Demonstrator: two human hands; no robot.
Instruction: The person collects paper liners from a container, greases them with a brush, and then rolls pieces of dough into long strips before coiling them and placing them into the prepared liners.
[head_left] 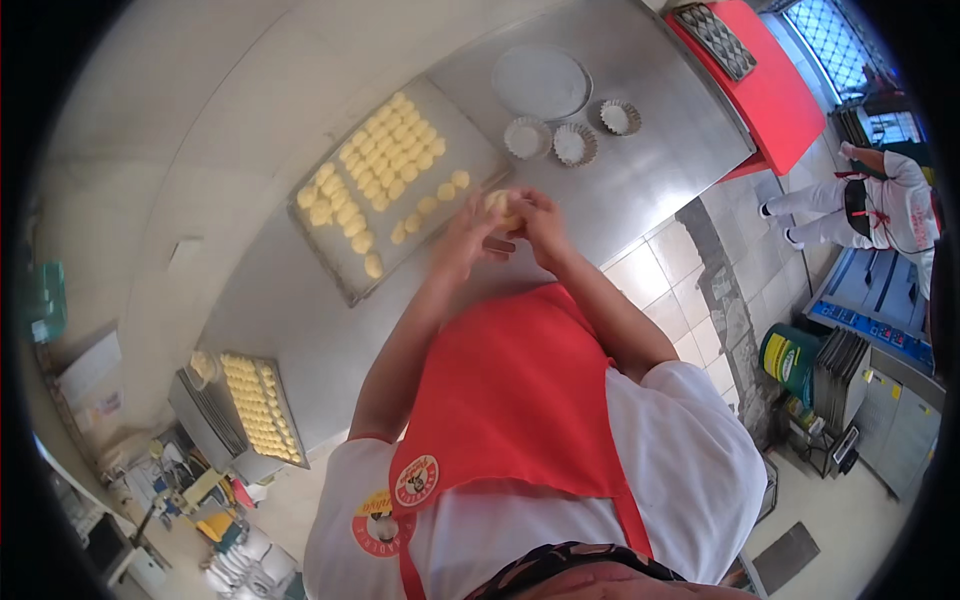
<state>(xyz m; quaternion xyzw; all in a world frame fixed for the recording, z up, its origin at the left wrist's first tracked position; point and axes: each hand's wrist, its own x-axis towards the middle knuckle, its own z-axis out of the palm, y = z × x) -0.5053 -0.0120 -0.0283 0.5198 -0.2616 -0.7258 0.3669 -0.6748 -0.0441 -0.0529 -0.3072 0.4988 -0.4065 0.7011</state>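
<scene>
My left hand (465,235) and my right hand (535,220) meet over the near right edge of a metal tray (335,255), both closed around a pale yellow lump of dough (503,207). My fingers partly hide the lump. Rows of small yellow dough pieces (390,150) lie on that tray, with a looser line of pieces toward my hands. Just beyond my hands, on the steel table (650,100), stand fluted tins with white powder inside (573,146) and a round pale pan (540,80).
A second tray of dough pieces (260,400) and stacked trays (205,420) sit at lower left. A red surface (750,110) with a mold pan (715,40) adjoins the table. A person (875,205) stands at right near steel equipment (875,310) and a green bucket (785,365).
</scene>
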